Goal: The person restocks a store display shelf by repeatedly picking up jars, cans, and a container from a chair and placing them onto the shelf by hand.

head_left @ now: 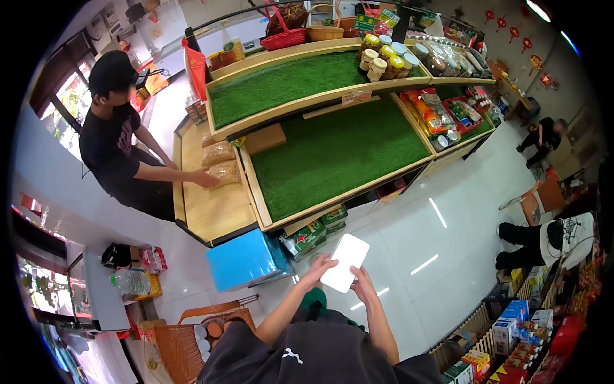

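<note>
In front of my body I hold a flat white slab with rounded corners (346,263); its face is too bright to show what it is. My left hand (318,271) is closed on its left edge, thumb on the face. On the lower right edge my right hand (362,285) grips it as well, its fingers partly hidden behind. Below my hands there is something dark green (313,301) against my dark shirt. Past the slab, green cartons (305,239) stand under the display stand, beside a bright blue box (246,259).
A stand with green turf shelves (339,160) carries several jars (384,61) and packaged goods (430,110). At its left end another person (118,141) touches bags of grain (222,173). A woven chair (176,345) is lower left, stocked shelves (505,336) lower right. Two more people stand right.
</note>
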A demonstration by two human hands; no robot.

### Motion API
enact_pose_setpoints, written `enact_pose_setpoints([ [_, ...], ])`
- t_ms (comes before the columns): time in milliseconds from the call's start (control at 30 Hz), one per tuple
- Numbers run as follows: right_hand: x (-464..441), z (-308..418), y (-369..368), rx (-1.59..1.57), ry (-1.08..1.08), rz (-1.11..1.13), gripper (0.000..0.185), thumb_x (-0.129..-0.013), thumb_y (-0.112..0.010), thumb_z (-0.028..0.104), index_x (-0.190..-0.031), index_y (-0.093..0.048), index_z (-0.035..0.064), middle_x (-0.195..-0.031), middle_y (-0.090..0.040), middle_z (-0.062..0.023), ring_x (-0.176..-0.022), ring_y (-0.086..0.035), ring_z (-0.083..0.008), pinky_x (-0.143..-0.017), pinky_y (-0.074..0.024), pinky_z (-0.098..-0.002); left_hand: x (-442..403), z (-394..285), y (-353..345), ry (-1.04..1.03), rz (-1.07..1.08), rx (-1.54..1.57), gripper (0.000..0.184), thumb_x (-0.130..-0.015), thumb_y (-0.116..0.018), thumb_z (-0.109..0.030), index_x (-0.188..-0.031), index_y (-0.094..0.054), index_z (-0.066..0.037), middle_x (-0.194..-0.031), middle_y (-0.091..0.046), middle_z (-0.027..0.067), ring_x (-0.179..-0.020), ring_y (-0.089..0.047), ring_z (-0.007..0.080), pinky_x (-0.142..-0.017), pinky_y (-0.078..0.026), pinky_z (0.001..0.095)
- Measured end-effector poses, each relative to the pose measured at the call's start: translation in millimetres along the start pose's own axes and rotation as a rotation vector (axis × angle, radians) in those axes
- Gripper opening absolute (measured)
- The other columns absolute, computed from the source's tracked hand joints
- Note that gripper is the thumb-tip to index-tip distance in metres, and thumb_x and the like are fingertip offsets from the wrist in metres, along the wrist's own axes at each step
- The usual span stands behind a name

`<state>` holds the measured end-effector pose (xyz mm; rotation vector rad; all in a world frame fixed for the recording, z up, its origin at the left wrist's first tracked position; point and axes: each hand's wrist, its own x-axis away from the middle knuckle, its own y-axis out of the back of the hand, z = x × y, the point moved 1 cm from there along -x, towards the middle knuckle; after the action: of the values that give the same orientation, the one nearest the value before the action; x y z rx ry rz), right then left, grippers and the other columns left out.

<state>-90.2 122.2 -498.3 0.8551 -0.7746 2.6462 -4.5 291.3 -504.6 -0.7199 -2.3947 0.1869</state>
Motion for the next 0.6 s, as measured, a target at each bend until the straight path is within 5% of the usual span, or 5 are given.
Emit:
enact_pose_setpoints([
  [233,-69.8,68.2,-42.0,0.105,0.015,-0.030,0.062,-0.086,-0.060,0.037,-0.131,-0.042,-0.0021,-0.119,-0.055,-0.0146,-0.105,-0.058,-0.0255,-0.085,-0.0498,-0.0389,-44.1,-53.4,23.0,-0.024,-0.077,0.287,0.078,-0.086,-0.063,-0.045,-0.142,-0.032,-0.001,-0.132,-0.048,0.0141,-0.122,-0.046,0.0214,-0.101,-0.035,0.0306],
  [433,-127.5,128.9,-84.8,0.030,0.028,0.019,0.063,-0.086,-0.060,0.035,-0.132,-0.041,-0.0025,-0.120,-0.055,-0.0154,-0.108,-0.057,-0.0262,-0.087,-0.0490,-0.0387,-74.1,-124.0,48.3,-0.084,-0.128,0.223,0.079,-0.086,-0.061,-0.042,-0.146,-0.024,-0.006,-0.132,-0.047,0.0156,-0.123,-0.045,0.0254,-0.101,-0.035,0.0361],
  [600,-157.6,189.8,-108.4,0.314,0.197,0.054,0.063,-0.084,-0.062,0.030,-0.133,-0.039,-0.0038,-0.121,-0.055,-0.0158,-0.107,-0.057,-0.0237,-0.088,-0.0482,-0.0361,-106.4,-173.6,54.3,-0.163,-0.052,0.202,0.083,-0.086,-0.062,-0.040,-0.146,-0.018,-0.002,-0.132,-0.044,0.0204,-0.122,-0.046,0.0265,-0.101,-0.036,0.0365],
])
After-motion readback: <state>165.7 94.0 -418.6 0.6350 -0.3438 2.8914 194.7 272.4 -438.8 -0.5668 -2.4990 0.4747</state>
